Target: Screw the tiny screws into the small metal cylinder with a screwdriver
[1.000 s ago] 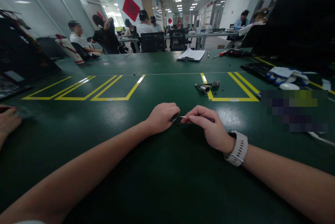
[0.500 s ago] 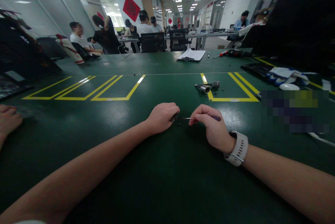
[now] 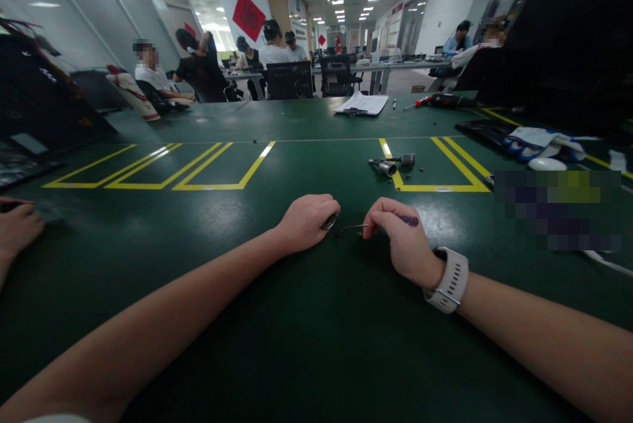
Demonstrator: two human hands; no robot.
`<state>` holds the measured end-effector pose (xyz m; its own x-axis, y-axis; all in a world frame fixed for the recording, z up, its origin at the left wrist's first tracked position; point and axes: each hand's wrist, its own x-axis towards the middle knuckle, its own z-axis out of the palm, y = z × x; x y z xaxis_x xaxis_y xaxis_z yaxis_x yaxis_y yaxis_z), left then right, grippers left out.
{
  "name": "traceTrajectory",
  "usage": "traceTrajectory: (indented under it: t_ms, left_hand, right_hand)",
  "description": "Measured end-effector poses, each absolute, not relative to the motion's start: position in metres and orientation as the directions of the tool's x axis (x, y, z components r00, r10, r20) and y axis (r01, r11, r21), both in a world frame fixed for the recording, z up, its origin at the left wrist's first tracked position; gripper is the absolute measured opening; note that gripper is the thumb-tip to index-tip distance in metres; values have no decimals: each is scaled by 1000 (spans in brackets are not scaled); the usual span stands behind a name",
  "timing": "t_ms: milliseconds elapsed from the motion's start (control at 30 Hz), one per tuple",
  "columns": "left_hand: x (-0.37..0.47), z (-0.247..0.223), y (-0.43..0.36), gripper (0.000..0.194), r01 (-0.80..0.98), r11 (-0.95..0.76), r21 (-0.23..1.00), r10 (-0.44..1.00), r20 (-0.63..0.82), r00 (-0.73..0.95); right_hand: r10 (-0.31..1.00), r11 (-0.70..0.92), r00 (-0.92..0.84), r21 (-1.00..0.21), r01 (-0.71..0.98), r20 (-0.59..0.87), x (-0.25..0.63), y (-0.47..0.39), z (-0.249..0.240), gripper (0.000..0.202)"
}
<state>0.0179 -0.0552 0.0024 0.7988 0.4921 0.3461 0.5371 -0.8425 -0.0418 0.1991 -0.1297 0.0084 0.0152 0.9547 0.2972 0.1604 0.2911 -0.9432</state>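
Observation:
My left hand (image 3: 307,223) is wrapped round a dark metal cylindrical part (image 3: 330,220), whose round open end faces right. My right hand (image 3: 395,232), with a pale watch on the wrist, pinches a thin tool with a purple handle (image 3: 409,220). The tool's metal shaft (image 3: 353,226) points left, its tip just right of the cylindrical part and apart from it. Small dark pieces lie on the green table (image 3: 297,331) near the tip and below my right fingertips. Two similar metal parts (image 3: 388,167) lie farther back on a yellow tape line.
Yellow tape outlines (image 3: 208,188) mark the table. At the back are a clipboard with papers (image 3: 363,104) and a red-and-black tool (image 3: 440,101). White-and-blue gloves (image 3: 544,143) and a white mouse (image 3: 546,164) lie right. Another person's hand (image 3: 20,228) rests at the left edge.
The tool's shaft has come away from the cylindrical part, moving slightly right with my right hand. A small dark piece now shows below my right fingertips. My left hand has barely moved.

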Motion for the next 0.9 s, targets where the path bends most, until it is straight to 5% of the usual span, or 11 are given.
traceTrajectory:
  t_ms: [900]
  left_hand:
    - [18,3,-56,12,398,-916,55,391,359,848]
  right_hand:
    - [957,206,160,-955,213,242,198,-128,9,22]
